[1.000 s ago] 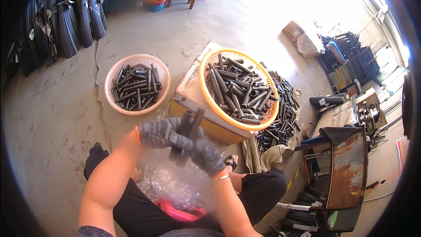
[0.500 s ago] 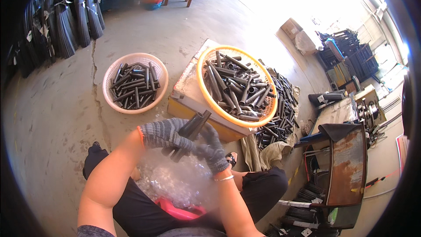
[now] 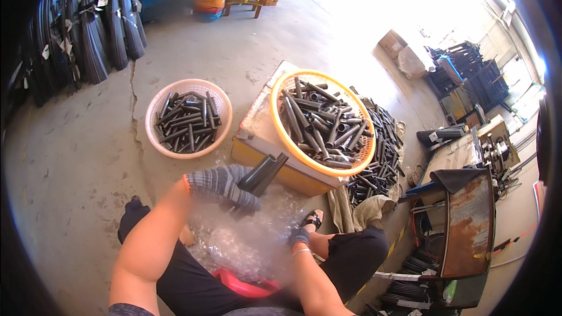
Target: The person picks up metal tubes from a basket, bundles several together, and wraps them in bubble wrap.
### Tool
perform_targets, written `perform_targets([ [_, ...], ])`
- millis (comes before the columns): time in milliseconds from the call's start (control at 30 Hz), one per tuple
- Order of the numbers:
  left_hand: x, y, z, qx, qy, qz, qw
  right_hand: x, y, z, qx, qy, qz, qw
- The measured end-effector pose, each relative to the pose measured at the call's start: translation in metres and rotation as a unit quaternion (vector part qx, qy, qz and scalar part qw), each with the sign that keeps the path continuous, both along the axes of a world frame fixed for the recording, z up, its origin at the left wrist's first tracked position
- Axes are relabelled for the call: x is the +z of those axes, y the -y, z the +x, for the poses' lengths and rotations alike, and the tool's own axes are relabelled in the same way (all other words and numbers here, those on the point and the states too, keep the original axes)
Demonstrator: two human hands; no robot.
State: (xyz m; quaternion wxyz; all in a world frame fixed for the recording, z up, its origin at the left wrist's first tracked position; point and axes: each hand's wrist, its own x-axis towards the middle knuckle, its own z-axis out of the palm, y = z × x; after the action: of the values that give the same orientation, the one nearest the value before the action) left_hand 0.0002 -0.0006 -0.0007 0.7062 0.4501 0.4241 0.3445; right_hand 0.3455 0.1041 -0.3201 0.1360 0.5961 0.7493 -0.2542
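We record a workshop or small factory floor: cracked concrete floor (image 3: pixel 88 158), baskets of black tubes (image 3: pixel 188 122) (image 3: pixel 325 124), a loose pile of tubes (image 3: pixel 383 146), rubber parts hung along the wall (image 3: pixel 88 35), rusted metal cabinet (image 3: pixel 468 222).

Right hand (image 3: pixel 300 237) partly behind knee.

Open concrete floor (image 3: pixel 88 158) at left, pink basket (image 3: pixel 188 118) and orange basket (image 3: pixel 322 122) block ahead
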Motion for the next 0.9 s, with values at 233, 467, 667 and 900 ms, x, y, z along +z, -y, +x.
perform_targets([
  [233, 0.004, 0.0, 0.0, 0.04, -0.02, -0.024, 0.999, 0.208, 0.019, -0.119, -0.097, -0.65, -0.185, 0.731],
  [467, 0.003, -0.011, 0.001, 0.017, -0.004, 0.016, 1.0, 0.203, 0.032, -0.146, 0.073, -0.612, -0.282, 0.735],
  [667, -0.012, -0.001, 0.002, -0.007, -0.054, -0.026, 0.998, 0.08, 0.025, -0.07, -0.123, -0.319, -0.113, 0.933],
  [900, -0.013, 0.0, -0.009, 0.018, -0.031, -0.007, 0.999, 0.078, 0.008, -0.057, -0.254, -0.461, -0.162, 0.835],
])
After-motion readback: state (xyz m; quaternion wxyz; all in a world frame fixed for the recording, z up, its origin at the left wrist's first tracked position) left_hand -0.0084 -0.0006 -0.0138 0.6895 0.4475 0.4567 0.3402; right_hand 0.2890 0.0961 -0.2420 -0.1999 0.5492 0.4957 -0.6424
